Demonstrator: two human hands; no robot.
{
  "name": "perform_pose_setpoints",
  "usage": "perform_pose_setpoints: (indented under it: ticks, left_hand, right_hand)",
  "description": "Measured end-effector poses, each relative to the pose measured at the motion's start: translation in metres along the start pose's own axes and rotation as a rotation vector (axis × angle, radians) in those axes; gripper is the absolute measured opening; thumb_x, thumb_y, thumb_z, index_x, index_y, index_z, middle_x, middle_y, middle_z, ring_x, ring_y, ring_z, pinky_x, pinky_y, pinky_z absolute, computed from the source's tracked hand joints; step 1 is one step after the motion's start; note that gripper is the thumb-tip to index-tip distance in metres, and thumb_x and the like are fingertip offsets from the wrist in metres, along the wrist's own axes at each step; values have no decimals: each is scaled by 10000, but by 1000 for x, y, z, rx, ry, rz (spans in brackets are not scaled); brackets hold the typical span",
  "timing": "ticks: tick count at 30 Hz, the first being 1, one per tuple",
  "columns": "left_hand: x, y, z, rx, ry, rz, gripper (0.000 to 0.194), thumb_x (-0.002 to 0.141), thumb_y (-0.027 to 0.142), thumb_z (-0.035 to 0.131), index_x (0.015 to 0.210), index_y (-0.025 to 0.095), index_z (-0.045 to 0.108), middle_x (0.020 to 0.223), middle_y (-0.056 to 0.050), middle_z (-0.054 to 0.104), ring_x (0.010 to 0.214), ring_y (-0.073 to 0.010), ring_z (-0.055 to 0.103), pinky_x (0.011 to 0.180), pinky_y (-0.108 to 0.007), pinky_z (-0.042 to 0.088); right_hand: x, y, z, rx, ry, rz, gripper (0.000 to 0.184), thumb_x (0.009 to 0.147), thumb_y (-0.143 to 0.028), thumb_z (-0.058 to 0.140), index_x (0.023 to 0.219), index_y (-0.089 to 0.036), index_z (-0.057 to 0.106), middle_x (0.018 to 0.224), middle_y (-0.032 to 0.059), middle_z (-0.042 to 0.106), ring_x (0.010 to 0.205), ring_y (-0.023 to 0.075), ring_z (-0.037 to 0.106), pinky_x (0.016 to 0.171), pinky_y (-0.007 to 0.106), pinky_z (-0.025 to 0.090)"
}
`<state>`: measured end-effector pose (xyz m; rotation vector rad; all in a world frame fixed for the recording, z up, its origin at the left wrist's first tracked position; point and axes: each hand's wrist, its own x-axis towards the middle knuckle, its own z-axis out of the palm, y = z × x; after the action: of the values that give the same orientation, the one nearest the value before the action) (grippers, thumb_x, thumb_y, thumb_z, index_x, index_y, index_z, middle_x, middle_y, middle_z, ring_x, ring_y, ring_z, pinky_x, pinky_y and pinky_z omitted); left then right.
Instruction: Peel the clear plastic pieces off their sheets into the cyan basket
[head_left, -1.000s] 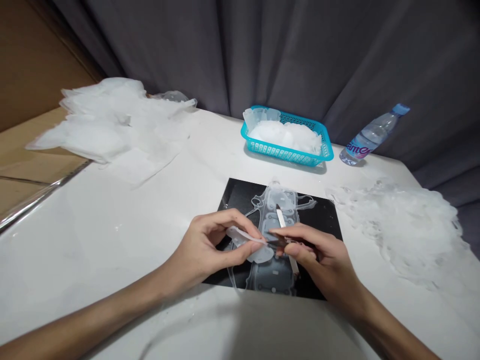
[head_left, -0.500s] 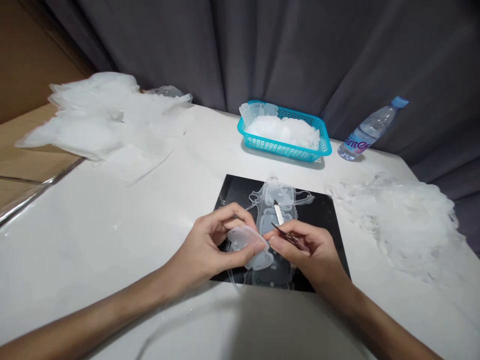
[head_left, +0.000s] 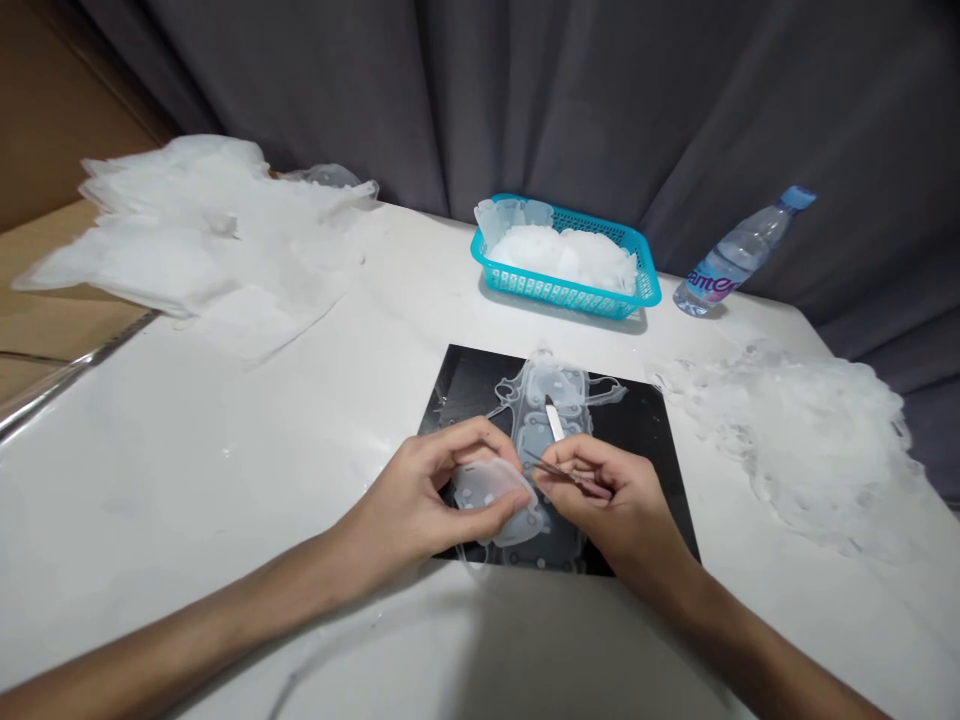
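Note:
A translucent, milky piece of soft sheet (head_left: 491, 490) is pinched between the thumb and fingers of my left hand (head_left: 442, 490). Close beside it, my right hand (head_left: 611, 490) grips dark tweezers (head_left: 574, 474), their tips pointing left toward the piece. A light, narrow blade-like tool with a dark tip (head_left: 554, 420) shows just above the right fingers; its lower end is hidden, so I cannot tell whether the hand holds it. Under both hands lies a black mat (head_left: 645, 420), bearing a translucent moulded sheet (head_left: 551, 385) with rounded outlines and thin trailing edges.
Behind the mat stands a turquoise basket (head_left: 562, 293) with whitish translucent pieces inside. A water bottle (head_left: 731, 260) is to its right. Heaps of translucent sheets (head_left: 195, 240) lie at the left, and translucent scraps (head_left: 817, 450) at the right. Cardboard (head_left: 45, 245) borders the left side.
My right hand has turned slightly, bringing the tweezers to a flatter angle and their tips a bit lower and further left. The left hand still holds the translucent piece.

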<state>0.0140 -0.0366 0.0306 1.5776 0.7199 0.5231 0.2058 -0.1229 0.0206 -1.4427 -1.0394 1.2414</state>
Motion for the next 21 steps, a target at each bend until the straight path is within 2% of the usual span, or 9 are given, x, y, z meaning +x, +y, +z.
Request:
perform_pose_setpoints:
  ticks: [4, 7, 9, 11, 14, 16, 18, 21]
  left_hand:
    - [0, -1, -2, -2, -2, 2, 162, 861, 299, 786, 901, 191, 673, 728, 27, 654, 625, -107, 580, 587, -206, 449]
    - [1, -4, -5, -11, 3, 9, 179, 856, 301, 799, 916, 194, 669, 770, 14, 695, 650, -115, 603, 609, -211, 472]
    - [1, -5, -6, -17, 3, 15, 185, 852, 300, 805, 919, 194, 668, 780, 10, 704, 657, -117, 612, 609, -209, 481]
    - [1, -4, -6, -12, -2, 21, 178, 853, 298, 803, 919, 196, 673, 777, 12, 703, 662, -117, 617, 609, -204, 485]
    - [1, -1, -6, 50, 5, 30, 162, 857, 315, 792, 926, 198, 703, 801, -2, 716, 680, -125, 619, 619, -212, 492]
    - [1, -1, -7, 108, -17, 21, 172, 877, 347, 766, 962, 200, 737, 858, -31, 743, 726, -149, 641, 644, -235, 507]
    - [1, -2, -11, 150, -64, 0, 209, 904, 380, 733, 1013, 204, 764, 936, -57, 766, 803, -180, 674, 695, -261, 531]
    - [2, -2, -18, 177, -140, -45, 239, 927, 411, 704, 1022, 203, 775, 930, -59, 767, 814, -191, 682, 709, -269, 539]
  right_hand:
    - [8, -1, -5, -31, 61, -54, 208, 899, -388, 706, 857, -198, 634, 719, -32, 544, 637, 109, 502, 569, 205, 431]
    - [19, -2, -21, -145, 101, -130, 283, 935, -467, 651, 851, -199, 614, 730, -27, 532, 653, 123, 499, 599, 227, 428]
    - [29, 1, -41, -313, 191, -174, 333, 962, -506, 591, 825, -204, 604, 705, -28, 513, 627, 132, 470, 587, 246, 392]
    - [40, 9, -66, -579, 366, -201, 384, 998, -531, 511, 805, -209, 595, 659, -28, 489, 608, 152, 455, 597, 272, 356]
    - [55, 25, -101, -968, 561, -192, 416, 996, -597, 486, 940, -209, 625, 756, 30, 617, 677, 211, 541, 634, 309, 352]
    - [62, 35, -117, -1069, 596, -258, 478, 1036, -598, 390, 1019, -194, 644, 908, 96, 671, 786, 253, 598, 676, 336, 394]
    - [67, 42, -125, -1122, 595, -348, 523, 1070, -563, 314, 1083, -176, 665, 1020, 141, 662, 900, 281, 613, 731, 363, 435]
    - [70, 47, -126, -1158, 584, -426, 541, 1088, -525, 299, 1157, -160, 693, 1035, 153, 644, 979, 302, 595, 809, 398, 464]
